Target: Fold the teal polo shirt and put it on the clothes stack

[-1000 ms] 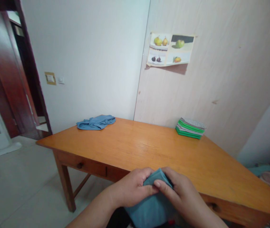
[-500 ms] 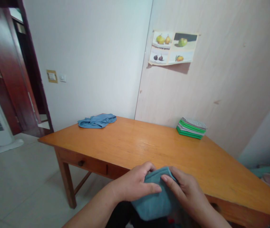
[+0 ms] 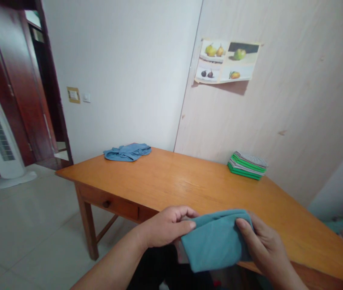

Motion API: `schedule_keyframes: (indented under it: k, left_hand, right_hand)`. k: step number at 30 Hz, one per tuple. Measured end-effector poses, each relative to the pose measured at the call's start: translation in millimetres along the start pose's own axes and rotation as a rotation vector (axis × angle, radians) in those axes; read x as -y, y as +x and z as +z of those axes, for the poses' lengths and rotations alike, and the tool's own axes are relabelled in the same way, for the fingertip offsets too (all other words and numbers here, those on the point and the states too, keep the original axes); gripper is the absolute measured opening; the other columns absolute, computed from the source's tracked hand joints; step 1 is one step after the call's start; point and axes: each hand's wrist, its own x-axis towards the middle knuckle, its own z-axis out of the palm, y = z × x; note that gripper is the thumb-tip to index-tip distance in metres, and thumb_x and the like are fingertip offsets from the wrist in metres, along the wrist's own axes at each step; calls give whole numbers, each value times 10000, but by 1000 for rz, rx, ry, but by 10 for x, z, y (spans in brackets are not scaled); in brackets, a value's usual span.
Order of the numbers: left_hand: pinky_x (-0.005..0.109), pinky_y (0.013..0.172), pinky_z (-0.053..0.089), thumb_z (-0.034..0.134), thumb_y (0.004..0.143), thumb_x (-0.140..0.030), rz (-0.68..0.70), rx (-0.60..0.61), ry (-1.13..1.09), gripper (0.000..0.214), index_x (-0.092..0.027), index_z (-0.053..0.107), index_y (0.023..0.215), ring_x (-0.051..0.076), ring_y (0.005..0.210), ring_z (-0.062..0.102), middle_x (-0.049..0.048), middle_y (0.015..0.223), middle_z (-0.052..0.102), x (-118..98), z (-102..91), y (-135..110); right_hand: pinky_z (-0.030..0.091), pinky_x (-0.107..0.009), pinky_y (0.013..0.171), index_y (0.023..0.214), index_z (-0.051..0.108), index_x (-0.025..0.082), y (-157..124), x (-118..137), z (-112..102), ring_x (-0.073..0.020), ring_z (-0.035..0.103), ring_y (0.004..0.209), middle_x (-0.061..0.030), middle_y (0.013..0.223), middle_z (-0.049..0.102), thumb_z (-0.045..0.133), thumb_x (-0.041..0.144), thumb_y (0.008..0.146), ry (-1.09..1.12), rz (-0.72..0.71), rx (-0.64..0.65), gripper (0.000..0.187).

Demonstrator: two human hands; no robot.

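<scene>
Between my hands is a folded teal cloth [image 3: 216,243], held up over the front edge of the wooden table [image 3: 189,181]. My left hand [image 3: 171,225] pinches its left end, thumb on the near face and fingers behind. At the other end my right hand [image 3: 260,237] grips it the same way, thumb in front. The fold opens slightly along the top edge. A greyish-pink piece [image 3: 182,251] shows below the left end; I cannot tell whether it belongs to the cloth.
A crumpled blue garment [image 3: 127,152] lies at the table's far left corner. Green and grey folded cloths [image 3: 246,165] are stacked at the back right. A white tower fan [image 3: 1,141] stands on the floor at left. Fruit pictures [image 3: 227,61] hang on the wall.
My hands have moved apart, the right one going rightward, and the teal cloth now spreads wider between them. The view has turned slightly left.
</scene>
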Motion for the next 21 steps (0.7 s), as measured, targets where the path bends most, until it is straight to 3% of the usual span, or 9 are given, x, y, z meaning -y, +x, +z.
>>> schedule_keyframes:
  k: [5,11,16,21]
  left_hand:
    - [210,625,373,629,874,-366,11,-5,-9,261,-171,649,1048,105,705,506,-3,847,613,48,7,22]
    - [189,557,317,648,853,-292,0,-38,-164,309,-223,501,1116,64,576,435,-41,825,575,103,28,26]
    - [217,654,372,594,925,-409,90,-113,-265,235,-197,548,1016,94,696,486,-25,826,538,118,5,0]
    - [292,751,425,418,945,-658,60,-135,-380,569,-178,531,1230,168,839,563,49,947,602,209,47,11]
  right_hand:
    - [450,-242,570,742,647,224,-18,-14,17,-176,562,649,1,683,590,513,504,912,28,11,-14,354]
    - [454,-239,552,701,630,225,4,-37,25,-177,556,624,0,653,586,522,507,898,21,27,-67,360]
    - [475,-248,607,757,647,230,-5,-60,4,-191,579,693,-11,714,615,498,503,917,32,47,-89,349]
    - [447,-238,555,711,617,227,-2,-92,40,-173,551,625,0,646,575,489,514,921,-14,53,-142,378]
